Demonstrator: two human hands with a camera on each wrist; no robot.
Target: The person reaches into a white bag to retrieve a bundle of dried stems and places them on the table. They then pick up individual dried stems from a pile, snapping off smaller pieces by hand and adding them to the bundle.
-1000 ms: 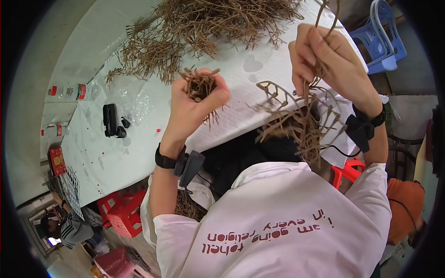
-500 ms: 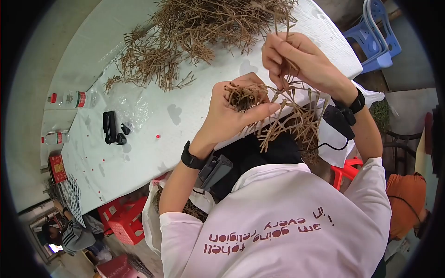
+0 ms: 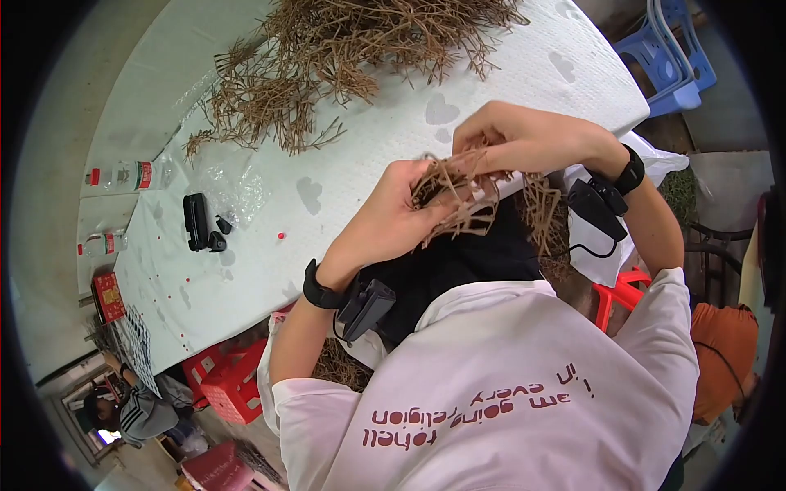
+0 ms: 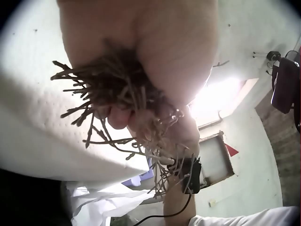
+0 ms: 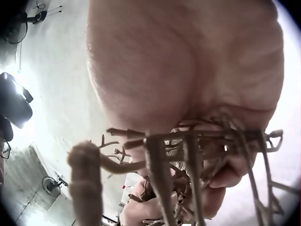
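Note:
My left hand (image 3: 401, 214) grips a bundle of dry brown twigs (image 3: 458, 200) just off the near edge of the white-covered table (image 3: 246, 270). My right hand (image 3: 512, 139) comes over the top of the same bundle, its fingers curled round twig stems. In the left wrist view the twig ends (image 4: 113, 94) bristle out of the left hand's (image 4: 141, 56) fist. The right wrist view shows branched stems (image 5: 197, 155) pinched under the right hand (image 5: 188, 70). Loose twig ends hang down toward my lap.
A big heap of twigs (image 3: 344, 49) covers the far part of the table. A black device (image 3: 196, 221), clear plastic and two bottles (image 3: 123, 164) lie at the left. Red stools (image 3: 225, 380) stand below, a blue chair (image 3: 675, 57) at the right, another person (image 3: 135, 409) lower left.
My right hand came down from head height with a branched twig and joined the left hand's bundle. The left hand moved right and nearer the table edge.

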